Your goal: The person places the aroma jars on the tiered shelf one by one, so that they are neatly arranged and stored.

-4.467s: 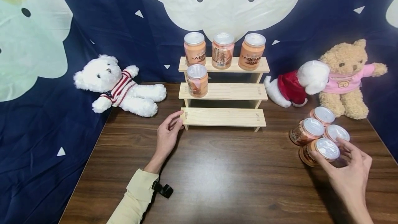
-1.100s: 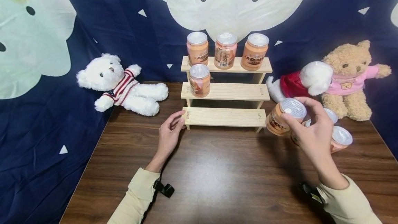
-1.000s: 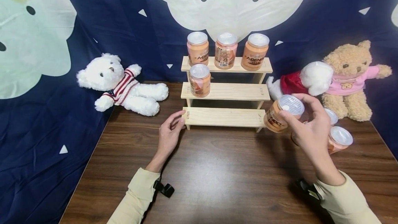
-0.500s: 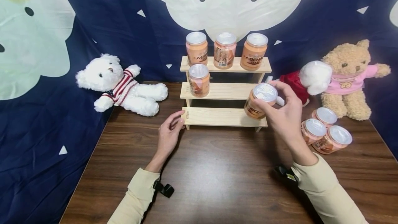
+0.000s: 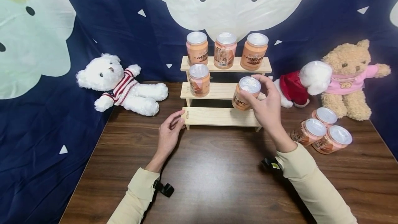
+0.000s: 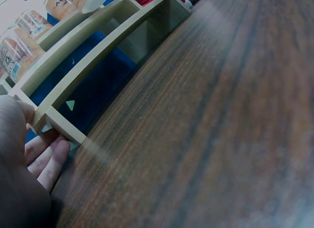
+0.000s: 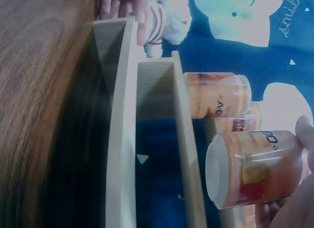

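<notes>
A three-step wooden display rack (image 5: 222, 117) stands on the table. At the left end of its lowest step, my left hand (image 5: 169, 134) grips the board, thumb at the corner and fingers by the side leg in the left wrist view (image 6: 49, 159). My right hand (image 5: 268, 108) holds an orange jar (image 5: 240, 100) with a silver lid between thumb and fingers, in front of the middle step. The jar's bottom hangs clear of the boards in the right wrist view (image 7: 260, 169). One similar jar (image 5: 199, 82) sits at the middle step's left end; three jars (image 5: 225, 53) line the top step.
Three more jars (image 5: 331, 141) are grouped on the table (image 5: 211, 182) at right. Behind them sit a tan teddy bear (image 5: 345, 78) and a white plush in red (image 5: 292, 87). A white bear (image 5: 121, 85) lies at left. A dark blue patterned cloth (image 5: 124, 27) hangs behind.
My right hand took a jar from the group on the right and has carried it left and up to the middle step. My left hand has stayed at the rack's end.
</notes>
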A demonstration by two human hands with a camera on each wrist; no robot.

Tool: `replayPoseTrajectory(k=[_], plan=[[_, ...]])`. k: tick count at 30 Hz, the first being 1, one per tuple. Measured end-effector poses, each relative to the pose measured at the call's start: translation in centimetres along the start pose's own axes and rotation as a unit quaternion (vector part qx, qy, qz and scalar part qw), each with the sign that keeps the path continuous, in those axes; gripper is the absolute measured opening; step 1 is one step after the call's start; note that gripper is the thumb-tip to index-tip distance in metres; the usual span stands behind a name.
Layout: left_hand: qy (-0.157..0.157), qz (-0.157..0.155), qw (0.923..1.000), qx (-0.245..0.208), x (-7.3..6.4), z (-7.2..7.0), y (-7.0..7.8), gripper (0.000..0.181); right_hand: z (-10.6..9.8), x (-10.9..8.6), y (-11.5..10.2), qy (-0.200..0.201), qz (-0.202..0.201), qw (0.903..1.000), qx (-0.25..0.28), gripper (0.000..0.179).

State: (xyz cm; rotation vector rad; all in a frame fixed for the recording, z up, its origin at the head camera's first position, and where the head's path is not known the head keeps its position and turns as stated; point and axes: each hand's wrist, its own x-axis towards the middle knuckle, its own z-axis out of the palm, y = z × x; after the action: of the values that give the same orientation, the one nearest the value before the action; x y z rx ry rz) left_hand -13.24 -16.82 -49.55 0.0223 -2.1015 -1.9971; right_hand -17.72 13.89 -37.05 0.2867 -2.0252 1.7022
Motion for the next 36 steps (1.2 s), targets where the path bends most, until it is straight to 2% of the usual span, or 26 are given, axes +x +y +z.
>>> replayPoseTrajectory(k=[7, 19, 25, 31, 36], plan=[[0.000, 0.004, 1.0000, -0.004, 0.1, 0.1, -0.1, 0.030, 1.3, 0.9, 1.0, 0.014, -0.002, 0.9997, -0.022, 0.055], [-0.001, 0.002, 1.0000, -0.003, 0.0, 0.1, 0.0, 0.031, 3.0, 2.5, 1.0, -0.006, 0.004, 0.9992, -0.039, 0.061], [-0.002, -0.001, 1.0000, 0.004, 0.0, 0.1, 0.1, 0.031, 3.9, 3.1, 1.2, 0.001, 0.026, 0.9996, -0.008, 0.065], [0.000, -0.003, 1.0000, 0.006, 0.0, 0.1, 0.2, 0.030, 4.8, 3.4, 1.5, 0.011, 0.052, 0.9978, 0.041, 0.061], [-0.001, -0.003, 1.0000, 0.005, 0.0, 0.0, 0.2, 0.031, 5.1, 3.4, 1.4, 0.011, 0.048, 0.9987, 0.015, 0.059]])
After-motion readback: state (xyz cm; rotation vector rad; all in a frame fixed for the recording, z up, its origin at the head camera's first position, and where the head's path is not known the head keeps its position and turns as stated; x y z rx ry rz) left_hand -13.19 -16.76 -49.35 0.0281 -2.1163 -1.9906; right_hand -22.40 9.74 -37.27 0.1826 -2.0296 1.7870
